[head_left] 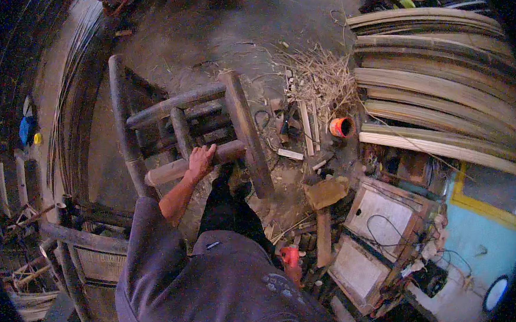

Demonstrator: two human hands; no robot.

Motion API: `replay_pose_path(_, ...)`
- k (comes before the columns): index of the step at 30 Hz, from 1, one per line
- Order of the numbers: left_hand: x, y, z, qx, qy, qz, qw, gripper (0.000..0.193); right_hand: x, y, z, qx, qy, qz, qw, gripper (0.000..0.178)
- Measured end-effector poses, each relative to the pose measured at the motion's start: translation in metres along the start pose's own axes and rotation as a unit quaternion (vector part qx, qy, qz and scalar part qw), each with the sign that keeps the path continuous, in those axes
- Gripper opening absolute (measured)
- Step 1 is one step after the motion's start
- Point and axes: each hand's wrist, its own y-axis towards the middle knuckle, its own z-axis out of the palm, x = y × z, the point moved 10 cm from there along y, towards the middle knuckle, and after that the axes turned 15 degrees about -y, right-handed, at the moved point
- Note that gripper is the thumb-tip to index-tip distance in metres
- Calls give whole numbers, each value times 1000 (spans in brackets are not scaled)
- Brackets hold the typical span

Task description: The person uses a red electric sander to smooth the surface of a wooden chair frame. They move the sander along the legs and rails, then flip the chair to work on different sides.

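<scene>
A frame of thick round poles [201, 98], like an unfinished chair, stands tilted on the floor in front of me. My left hand [200, 162] is closed around its nearest rail [169, 172], which is paler at the left end. Low at my right side, beside my trouser leg, my right hand [294, 272] grips a red object [288, 255]. Its shape is too small and partly hidden, so I cannot make out its kind. The fingers of that hand show only in part.
Straw-like shavings [324, 80] and an orange-red can [340, 127] lie on the floor ahead right. Stacked split-bamboo strips [430, 79] curve along the right. A wooden box [372, 236] and a light-blue surface [487, 235] are nearer. Another pole chair [91, 236] stands left.
</scene>
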Motion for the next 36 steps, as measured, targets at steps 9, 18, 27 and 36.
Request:
replay_pose_path(9,-15,-9,-1,-75,2,-68,995,76,-51,67,-31,-255,70,-38,964,20)
replay_pose_path(18,-43,-107,-29,-170,-56,-150,972,79,-72,141,-44,48,-30,134,989,21)
replay_pose_path(27,21,-227,79,-122,-236,-316,911,48,-75,135,-77,91,-45,194,976,24)
replay_pose_path(36,11,-359,167,-99,-296,-448,838,43,-51,169,-96,134,-86,160,974,27)
